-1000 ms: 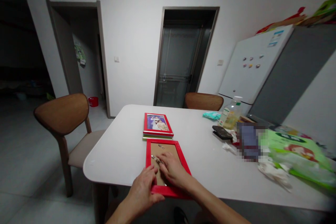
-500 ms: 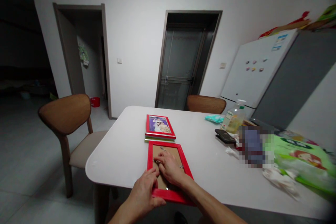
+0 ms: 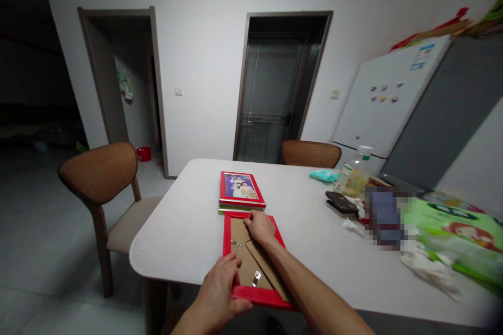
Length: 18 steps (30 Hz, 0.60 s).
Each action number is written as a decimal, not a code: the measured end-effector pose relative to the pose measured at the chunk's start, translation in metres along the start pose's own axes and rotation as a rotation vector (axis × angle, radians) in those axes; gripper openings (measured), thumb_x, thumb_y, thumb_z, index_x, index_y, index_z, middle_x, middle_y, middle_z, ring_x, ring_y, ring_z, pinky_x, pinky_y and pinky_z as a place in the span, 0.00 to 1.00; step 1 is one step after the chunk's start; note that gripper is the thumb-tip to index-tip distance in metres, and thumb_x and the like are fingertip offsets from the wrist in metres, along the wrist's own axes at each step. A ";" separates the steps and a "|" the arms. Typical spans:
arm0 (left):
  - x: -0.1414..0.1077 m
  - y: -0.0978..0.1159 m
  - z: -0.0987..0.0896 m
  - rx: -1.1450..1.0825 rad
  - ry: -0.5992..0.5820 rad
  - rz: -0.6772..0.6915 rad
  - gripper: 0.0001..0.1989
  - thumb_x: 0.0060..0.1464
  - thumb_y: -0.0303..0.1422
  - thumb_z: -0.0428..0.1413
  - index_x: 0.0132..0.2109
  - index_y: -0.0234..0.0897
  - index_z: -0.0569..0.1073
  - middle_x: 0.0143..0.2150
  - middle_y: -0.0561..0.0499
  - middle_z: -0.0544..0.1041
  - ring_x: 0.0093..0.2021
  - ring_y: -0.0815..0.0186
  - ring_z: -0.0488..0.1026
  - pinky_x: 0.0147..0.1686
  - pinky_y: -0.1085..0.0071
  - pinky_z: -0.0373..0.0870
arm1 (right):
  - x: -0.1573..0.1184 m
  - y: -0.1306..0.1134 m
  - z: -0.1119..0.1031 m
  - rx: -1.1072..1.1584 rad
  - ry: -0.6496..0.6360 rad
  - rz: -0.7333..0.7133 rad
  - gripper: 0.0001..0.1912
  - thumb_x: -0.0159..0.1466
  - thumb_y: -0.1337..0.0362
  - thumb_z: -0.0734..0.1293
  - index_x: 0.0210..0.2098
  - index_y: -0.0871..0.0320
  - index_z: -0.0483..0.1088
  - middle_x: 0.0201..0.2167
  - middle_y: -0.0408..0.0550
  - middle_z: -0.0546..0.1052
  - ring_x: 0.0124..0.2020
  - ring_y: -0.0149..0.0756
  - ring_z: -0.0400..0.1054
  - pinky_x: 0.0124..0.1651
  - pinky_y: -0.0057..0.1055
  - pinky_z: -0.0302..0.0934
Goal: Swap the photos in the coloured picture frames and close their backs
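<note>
A red picture frame lies face down at the table's near edge, its brown backing board and easel leg showing. My left hand grips the frame's lower left corner, thumb on the near edge and fingers over the left side. At the far end of the backing, my right hand is closed, with its fingertips hidden against the top metal clip area. One metal clip shows near the bottom, and another fitting at the left side. Just beyond lies a stack topped by a red-framed photo.
On the right of the white table stand a bottle, a black wallet-like item, a teal packet, crumpled tissues and a green package. Wooden chairs stand at the left and far side.
My right hand has moved from the left-side fitting to the far end of the backing. The bottom clip now shows turned. My left hand keeps its hold on the corner.
</note>
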State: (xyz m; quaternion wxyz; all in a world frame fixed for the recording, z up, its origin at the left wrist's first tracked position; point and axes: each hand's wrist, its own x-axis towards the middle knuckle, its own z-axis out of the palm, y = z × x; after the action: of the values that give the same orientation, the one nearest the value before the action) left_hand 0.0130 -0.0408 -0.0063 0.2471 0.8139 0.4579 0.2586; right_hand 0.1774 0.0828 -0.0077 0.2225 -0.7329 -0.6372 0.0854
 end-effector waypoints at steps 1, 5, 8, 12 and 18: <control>0.000 0.000 0.000 0.005 0.002 0.002 0.18 0.28 0.31 0.65 0.30 0.35 0.70 0.52 0.44 0.67 0.55 0.57 0.57 0.53 0.63 0.56 | 0.002 0.000 0.000 -0.006 0.007 0.013 0.15 0.55 0.54 0.59 0.31 0.59 0.69 0.31 0.51 0.75 0.28 0.34 0.66 0.26 0.27 0.49; -0.002 0.001 0.000 0.035 -0.001 0.002 0.23 0.29 0.31 0.64 0.38 0.32 0.70 0.51 0.42 0.67 0.55 0.58 0.58 0.53 0.64 0.56 | 0.004 0.000 -0.002 -0.006 0.043 0.044 0.13 0.54 0.57 0.60 0.31 0.59 0.69 0.32 0.52 0.74 0.31 0.36 0.66 0.26 0.27 0.50; -0.004 0.001 -0.001 0.071 -0.009 -0.024 0.31 0.30 0.32 0.64 0.46 0.30 0.67 0.53 0.39 0.64 0.55 0.59 0.58 0.53 0.66 0.56 | 0.004 0.001 -0.005 0.032 0.060 0.026 0.10 0.53 0.60 0.60 0.28 0.59 0.69 0.29 0.51 0.74 0.29 0.35 0.66 0.26 0.26 0.50; -0.002 0.011 0.000 0.168 -0.055 -0.025 0.34 0.29 0.33 0.64 0.48 0.31 0.65 0.54 0.39 0.63 0.55 0.57 0.57 0.56 0.60 0.49 | -0.001 0.007 -0.018 0.138 0.063 -0.079 0.11 0.54 0.59 0.59 0.23 0.59 0.68 0.24 0.47 0.74 0.25 0.32 0.66 0.26 0.25 0.52; 0.015 0.046 0.021 0.270 -0.195 0.107 0.30 0.36 0.33 0.60 0.50 0.31 0.63 0.58 0.39 0.56 0.58 0.53 0.49 0.56 0.53 0.43 | -0.020 0.039 -0.040 0.251 0.101 -0.144 0.12 0.54 0.61 0.56 0.27 0.58 0.69 0.27 0.46 0.75 0.29 0.33 0.67 0.33 0.26 0.56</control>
State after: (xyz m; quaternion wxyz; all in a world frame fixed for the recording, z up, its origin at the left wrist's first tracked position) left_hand 0.0616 -0.0525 0.0105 0.1648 0.8840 0.4185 0.1275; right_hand 0.2254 0.0508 0.0077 0.3495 -0.6550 -0.6606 0.1112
